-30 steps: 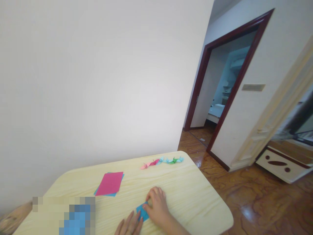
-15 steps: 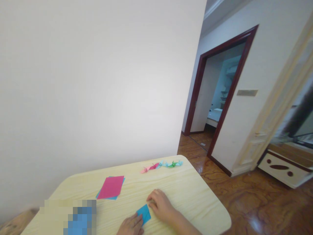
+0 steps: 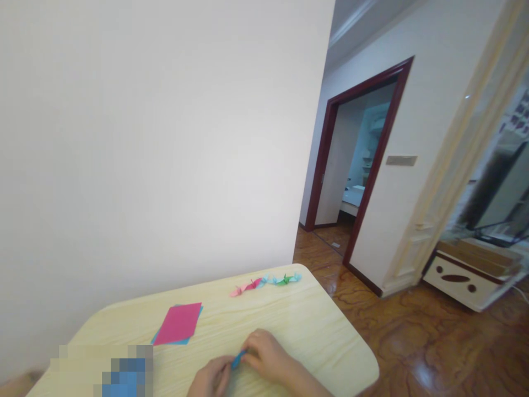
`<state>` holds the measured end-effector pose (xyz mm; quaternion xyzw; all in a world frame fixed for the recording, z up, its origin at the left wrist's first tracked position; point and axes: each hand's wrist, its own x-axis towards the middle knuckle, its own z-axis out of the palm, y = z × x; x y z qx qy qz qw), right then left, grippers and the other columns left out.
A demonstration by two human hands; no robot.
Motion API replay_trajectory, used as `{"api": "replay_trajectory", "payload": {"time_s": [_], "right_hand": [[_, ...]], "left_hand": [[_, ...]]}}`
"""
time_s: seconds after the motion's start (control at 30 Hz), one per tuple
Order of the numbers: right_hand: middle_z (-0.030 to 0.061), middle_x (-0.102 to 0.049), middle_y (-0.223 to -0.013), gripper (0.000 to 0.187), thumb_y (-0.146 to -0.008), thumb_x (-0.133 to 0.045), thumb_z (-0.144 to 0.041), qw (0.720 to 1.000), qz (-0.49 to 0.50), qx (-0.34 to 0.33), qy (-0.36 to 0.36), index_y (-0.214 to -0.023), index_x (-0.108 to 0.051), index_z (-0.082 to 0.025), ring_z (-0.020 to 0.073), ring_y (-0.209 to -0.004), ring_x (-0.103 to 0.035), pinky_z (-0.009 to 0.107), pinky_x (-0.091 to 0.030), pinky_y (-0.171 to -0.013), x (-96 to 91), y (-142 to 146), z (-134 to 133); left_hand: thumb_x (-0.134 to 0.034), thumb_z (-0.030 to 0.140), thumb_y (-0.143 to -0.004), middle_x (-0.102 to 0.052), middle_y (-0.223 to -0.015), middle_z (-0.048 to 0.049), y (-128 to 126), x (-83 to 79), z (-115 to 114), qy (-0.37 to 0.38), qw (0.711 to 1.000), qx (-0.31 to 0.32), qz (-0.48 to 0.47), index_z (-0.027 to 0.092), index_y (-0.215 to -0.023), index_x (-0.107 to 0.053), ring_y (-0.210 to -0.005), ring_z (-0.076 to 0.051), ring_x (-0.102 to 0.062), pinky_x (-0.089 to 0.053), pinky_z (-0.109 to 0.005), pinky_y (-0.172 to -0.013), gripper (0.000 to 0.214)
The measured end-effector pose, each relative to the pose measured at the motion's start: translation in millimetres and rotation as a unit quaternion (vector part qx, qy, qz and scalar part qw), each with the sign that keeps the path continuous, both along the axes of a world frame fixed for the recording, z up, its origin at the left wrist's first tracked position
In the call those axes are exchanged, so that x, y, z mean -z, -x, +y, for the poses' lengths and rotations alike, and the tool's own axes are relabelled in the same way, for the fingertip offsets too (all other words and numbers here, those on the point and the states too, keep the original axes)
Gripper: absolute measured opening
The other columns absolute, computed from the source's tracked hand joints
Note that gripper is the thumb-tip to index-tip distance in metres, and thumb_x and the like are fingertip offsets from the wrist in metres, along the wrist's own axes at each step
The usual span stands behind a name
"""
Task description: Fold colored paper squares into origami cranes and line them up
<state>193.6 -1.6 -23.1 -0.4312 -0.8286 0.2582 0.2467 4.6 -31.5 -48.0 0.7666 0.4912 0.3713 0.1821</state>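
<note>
Both my hands rest on a pale wooden table (image 3: pixel 314 331) at its near edge. My left hand (image 3: pixel 210 377) and my right hand (image 3: pixel 264 353) pinch a small folded piece of blue paper (image 3: pixel 237 359) between their fingertips; only a sliver of it shows. Fingers of both hands are curled closed around it.
A stack of pink and blue paper sheets (image 3: pixel 178 324) lies to the left. A row of small folded paper cranes (image 3: pixel 264 282) sits at the table's far edge. A white wall stands behind; a dark-framed doorway (image 3: pixel 355 165) and shiny wooden floor (image 3: pixel 413 342) lie to the right.
The blue paper lay flat under my fingers before; now both hands have closed on it and it shows only as a thin strip. The camera has turned slightly to the right.
</note>
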Motion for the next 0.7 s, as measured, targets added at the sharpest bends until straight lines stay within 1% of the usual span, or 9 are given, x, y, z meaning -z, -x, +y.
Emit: {"api": "replay_trajectory", "payload": {"time_s": [0.03, 0.1, 0.2, 0.3, 0.43, 0.6, 0.63, 0.7], "right_hand": [[0.0006, -0.065, -0.079, 0.009, -0.074, -0.059, -0.025, 1.000, 0.002, 0.017, 0.025, -0.080, -0.065, -0.020, 0.0158, -0.077, -0.055, 0.023, -0.039, -0.071, 0.7, 2, 2], [-0.0011, -0.063, -0.068, 0.009, -0.074, -0.057, -0.023, 0.998, 0.009, 0.034, 0.060, -0.073, -0.064, -0.019, 0.0134, -0.064, -0.053, 0.020, -0.037, -0.059, 2.5, 6, 4], [-0.0029, -0.059, -0.060, 0.009, -0.073, -0.055, -0.019, 0.996, 0.021, 0.041, 0.077, -0.069, -0.063, -0.017, 0.0110, -0.055, -0.049, 0.019, -0.032, -0.050, 5.3, 10, 4], [-0.0030, -0.059, -0.061, 0.009, -0.072, -0.054, -0.019, 0.994, 0.038, 0.043, 0.093, -0.070, -0.063, -0.017, 0.0105, -0.057, -0.049, 0.018, -0.032, -0.049, 6.9, 11, 2], [-0.0022, -0.061, -0.065, 0.011, -0.071, -0.055, -0.019, 0.991, 0.059, 0.041, 0.117, -0.079, -0.063, -0.016, 0.0102, -0.059, -0.051, 0.017, -0.035, -0.051, 8.1, 12, 1], [-0.0031, -0.060, -0.064, 0.025, -0.067, -0.055, -0.013, 0.987, 0.066, 0.052, 0.138, -0.091, -0.060, -0.017, 0.0090, -0.053, -0.050, 0.015, -0.034, -0.046, 13.6, 15, 3], [-0.0031, -0.060, -0.063, 0.027, -0.066, -0.054, -0.012, 0.986, 0.066, 0.058, 0.138, -0.092, -0.059, -0.017, 0.0092, -0.053, -0.050, 0.015, -0.034, -0.046, 15.0, 15, 4], [-0.0032, -0.061, -0.063, 0.030, -0.065, -0.054, -0.012, 0.987, 0.055, 0.073, 0.130, -0.094, -0.059, -0.018, 0.0103, -0.054, -0.051, 0.016, -0.035, -0.047, 17.0, 17, 3]], "left_hand": [[-0.046, 0.028, -0.079, -0.075, -0.084, 0.0003, -1, -4.5, -1, 0.036, 0.999, -0.007, -0.035, 0.024, -0.082, -0.069, -0.079, -0.016, -0.069, -0.053, -0.021, -0.072, 0.024], [-0.047, 0.038, -0.078, -0.075, -0.084, -0.0016, -1, -10.5, -1, 0.098, 0.991, -0.022, -0.093, 0.023, -0.081, -0.070, -0.080, -0.019, -0.068, -0.053, -0.026, -0.074, 0.028], [-0.052, 0.048, -0.070, -0.074, -0.075, -0.0035, 2, -12.2, 0, 0.143, 0.981, -0.059, -0.114, 0.020, -0.074, -0.070, -0.073, -0.021, -0.068, -0.053, -0.029, -0.070, 0.033], [-0.052, 0.052, -0.068, -0.072, -0.065, -0.0023, 4, -10.7, 2, 0.150, 0.979, -0.087, -0.108, 0.019, -0.063, -0.067, -0.068, -0.021, -0.066, -0.051, -0.028, -0.066, 0.036], [-0.050, 0.050, -0.067, -0.069, -0.057, -0.0024, 3, -8.6, 6, 0.162, 0.976, -0.105, -0.096, 0.018, -0.053, -0.062, -0.061, -0.020, -0.064, -0.049, -0.028, -0.060, 0.036], [-0.047, 0.043, -0.071, -0.067, -0.057, -0.0046, -2, -4.2, 8, 0.158, 0.977, -0.124, -0.076, 0.018, -0.055, -0.060, -0.060, -0.022, -0.064, -0.049, -0.030, -0.059, 0.032], [-0.048, 0.041, -0.072, -0.067, -0.060, -0.0051, -2, -3.0, 7, 0.149, 0.978, -0.127, -0.071, 0.017, -0.057, -0.060, -0.063, -0.023, -0.064, -0.049, -0.031, -0.062, 0.030], [-0.049, 0.037, -0.073, -0.069, -0.072, -0.0064, -2, 0.7, 3, 0.103, 0.983, -0.147, -0.039, 0.017, -0.069, -0.063, -0.073, -0.024, -0.065, -0.049, -0.033, -0.069, 0.025]]}}
